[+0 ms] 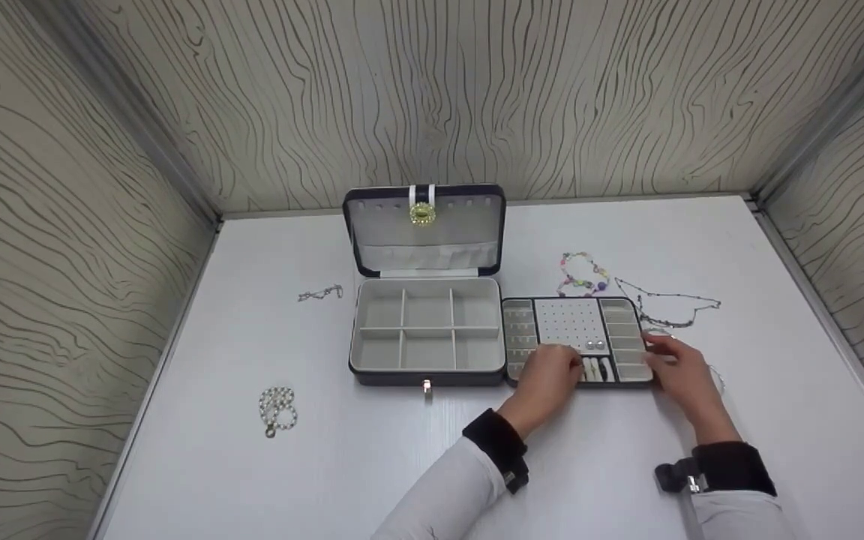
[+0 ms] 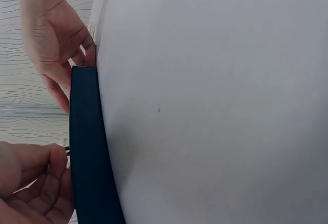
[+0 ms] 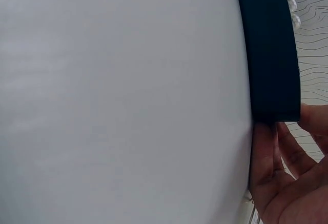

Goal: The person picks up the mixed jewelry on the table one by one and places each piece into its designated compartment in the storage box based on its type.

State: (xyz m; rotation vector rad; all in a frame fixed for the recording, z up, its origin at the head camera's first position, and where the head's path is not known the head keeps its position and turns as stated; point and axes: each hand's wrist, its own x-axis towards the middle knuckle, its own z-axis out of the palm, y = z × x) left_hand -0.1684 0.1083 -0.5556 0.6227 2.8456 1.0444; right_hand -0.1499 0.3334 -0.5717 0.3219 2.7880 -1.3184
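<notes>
A jewelry tray (image 1: pixel 571 326) with a dark rim lies against the right side of an open jewelry box (image 1: pixel 428 382). My left hand (image 1: pixel 550 379) is over the tray's front compartments. Its thumb and finger pinch a small dark item (image 2: pixel 67 151), mostly hidden by the fingers, so its kind is unclear. My right hand (image 1: pixel 681 371) grips the tray's right end; in the right wrist view the thumb is at its top edge and the fingers at its side. Two pearl earrings (image 1: pixel 595 345) sit on the perforated panel. Beside the left fingertips are slim pale and black pieces (image 1: pixel 595 368).
A beaded bracelet (image 1: pixel 582 285) and a dark chain necklace (image 1: pixel 668 324) lie behind the tray. A thin chain (image 1: pixel 319 293) and a pearl necklace (image 1: pixel 277 410) are left of the box. Its lid (image 1: pixel 424 232) stands raised. Patterned walls enclose the white table (image 1: pixel 312 487).
</notes>
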